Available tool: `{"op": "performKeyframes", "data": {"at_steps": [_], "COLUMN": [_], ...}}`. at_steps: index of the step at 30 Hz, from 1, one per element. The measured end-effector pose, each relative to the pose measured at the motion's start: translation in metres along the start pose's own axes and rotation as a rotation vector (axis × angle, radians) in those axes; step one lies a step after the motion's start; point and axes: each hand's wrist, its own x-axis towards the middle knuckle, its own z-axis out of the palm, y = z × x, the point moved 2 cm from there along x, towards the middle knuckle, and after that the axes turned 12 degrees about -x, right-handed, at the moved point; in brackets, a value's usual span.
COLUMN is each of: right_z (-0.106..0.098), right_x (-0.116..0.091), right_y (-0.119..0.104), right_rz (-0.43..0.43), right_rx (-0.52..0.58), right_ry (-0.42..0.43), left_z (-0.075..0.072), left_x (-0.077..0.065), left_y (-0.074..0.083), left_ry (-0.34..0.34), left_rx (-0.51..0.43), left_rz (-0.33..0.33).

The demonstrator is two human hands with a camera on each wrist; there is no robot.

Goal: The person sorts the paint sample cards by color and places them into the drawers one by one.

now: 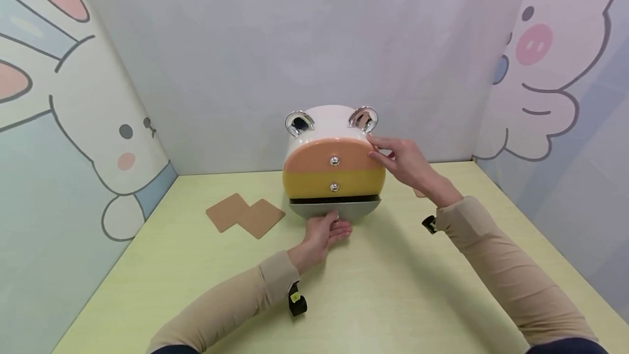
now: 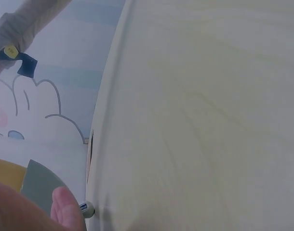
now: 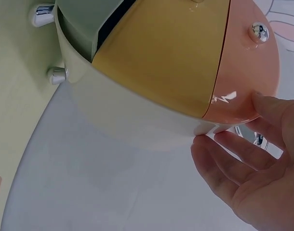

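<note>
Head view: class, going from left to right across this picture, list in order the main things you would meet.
White cartoon rabbit on the wall → two overlapping flat brown square cards → rounded white cabinet with orange, yellow and grey-green drawers → right hand → white cartoon animal with a pink snout.

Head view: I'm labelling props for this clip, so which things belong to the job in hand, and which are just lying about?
In the job:
- cabinet, held by the right hand
- grey drawer, partly open, left hand at its front

Apparently just lying about:
- two overlapping brown squares
- another brown piece, mostly hidden
</note>
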Motion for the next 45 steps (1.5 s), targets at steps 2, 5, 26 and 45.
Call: {"op": "performKeyframes", "data": {"at_steps": [2, 5, 26, 45], "right_z": [0.0, -0.001, 0.0, -0.001], "right_x": [0.0, 0.0, 0.0, -0.001], "right_y": [0.0, 0.0, 0.0, 0.0], "right_rz": [-0.001, -0.001, -0.002, 0.005], "right_rx": [-0.001, 0.0, 0.008, -0.011], "right_ry": [0.0, 0.004, -0.001, 0.0], "left_z": [0.001, 0.003, -0.003, -0.01], "left_x": [-0.004, -0.011, -0.068, -0.094], "left_y": [-0.001, -0.003, -0.016, -0.029], "left_ry": [-0.005, -0.014, -0.074, -0.123], "left_rx": [0.003, -0.002, 0.017, 0.038], "left_rz": [-0.005, -0.016, -0.08, -0.123]}}
